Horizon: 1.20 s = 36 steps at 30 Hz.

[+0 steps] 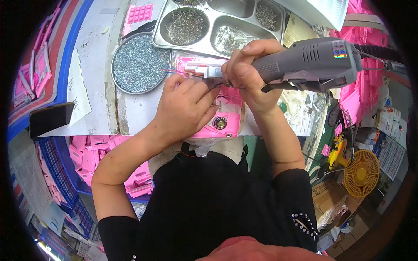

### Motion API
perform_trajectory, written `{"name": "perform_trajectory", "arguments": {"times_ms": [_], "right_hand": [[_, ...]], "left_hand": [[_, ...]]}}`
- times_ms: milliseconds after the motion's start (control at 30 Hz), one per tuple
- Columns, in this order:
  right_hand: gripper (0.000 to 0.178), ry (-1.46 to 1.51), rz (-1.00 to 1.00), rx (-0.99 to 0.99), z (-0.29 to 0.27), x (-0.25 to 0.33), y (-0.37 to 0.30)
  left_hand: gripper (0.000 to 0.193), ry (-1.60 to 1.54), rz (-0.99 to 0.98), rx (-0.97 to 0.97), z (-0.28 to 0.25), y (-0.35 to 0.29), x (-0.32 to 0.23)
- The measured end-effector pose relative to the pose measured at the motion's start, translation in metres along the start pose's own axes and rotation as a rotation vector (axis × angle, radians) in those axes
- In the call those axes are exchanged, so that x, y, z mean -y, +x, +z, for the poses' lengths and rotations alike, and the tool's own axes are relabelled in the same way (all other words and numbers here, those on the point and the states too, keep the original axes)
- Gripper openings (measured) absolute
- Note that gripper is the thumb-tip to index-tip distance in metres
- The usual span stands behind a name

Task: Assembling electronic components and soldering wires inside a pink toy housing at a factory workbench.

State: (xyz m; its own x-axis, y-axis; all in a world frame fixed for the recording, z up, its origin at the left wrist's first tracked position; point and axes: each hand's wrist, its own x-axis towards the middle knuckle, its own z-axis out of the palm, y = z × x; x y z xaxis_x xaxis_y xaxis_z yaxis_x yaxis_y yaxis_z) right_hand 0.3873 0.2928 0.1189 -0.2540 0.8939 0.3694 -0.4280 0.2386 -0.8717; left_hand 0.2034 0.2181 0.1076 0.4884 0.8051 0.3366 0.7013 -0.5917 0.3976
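Note:
My right hand [252, 71] is wrapped round the front of a grey electric screwdriver [309, 61], which lies almost level and points left. A pink plastic casing [233, 119] with a black round dial [220, 123] rests under both hands near the bench's front edge. Over the casing, my left hand [185, 104] has its fingers bent and drawn together close to the screwdriver's front end. What those fingers pinch is hidden, as is the driver's tip. A white and metal part [202, 69] and thin red wires [172, 70] show just beyond the left fingers.
A round dish of small screws [141, 63] stands left of the casing. Behind is a metal compartment tray [205, 27] of small metal parts. A dark phone-like slab [51, 118] sits at the left edge. Pink parts [89, 152] fill a blue crate below; a yellow fan [361, 173] stands right.

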Motion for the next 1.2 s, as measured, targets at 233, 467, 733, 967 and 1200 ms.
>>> {"name": "perform_trajectory", "arguments": {"times_ms": [233,467,733,967,1200], "right_hand": [[0.033,-0.026,0.028,-0.033,-0.001,0.002,-0.002],[0.034,0.006,0.027,-0.049,0.000,0.006,-0.002],[0.034,0.064,0.051,-0.066,0.002,0.005,-0.001],[0.033,0.026,0.060,-0.083,-0.003,0.005,0.002],[0.030,-0.169,-0.045,0.065,-0.011,0.009,0.007]], "left_hand": [[0.032,-0.010,-0.004,0.015,-0.002,0.000,0.000],[0.025,-0.055,0.008,-0.137,0.001,0.005,0.004],[0.018,-0.029,-0.125,-0.084,0.002,0.023,-0.003],[0.015,0.032,-0.186,-0.030,0.007,0.025,-0.009],[0.013,0.090,-0.175,-0.033,0.010,0.024,-0.011]]}}
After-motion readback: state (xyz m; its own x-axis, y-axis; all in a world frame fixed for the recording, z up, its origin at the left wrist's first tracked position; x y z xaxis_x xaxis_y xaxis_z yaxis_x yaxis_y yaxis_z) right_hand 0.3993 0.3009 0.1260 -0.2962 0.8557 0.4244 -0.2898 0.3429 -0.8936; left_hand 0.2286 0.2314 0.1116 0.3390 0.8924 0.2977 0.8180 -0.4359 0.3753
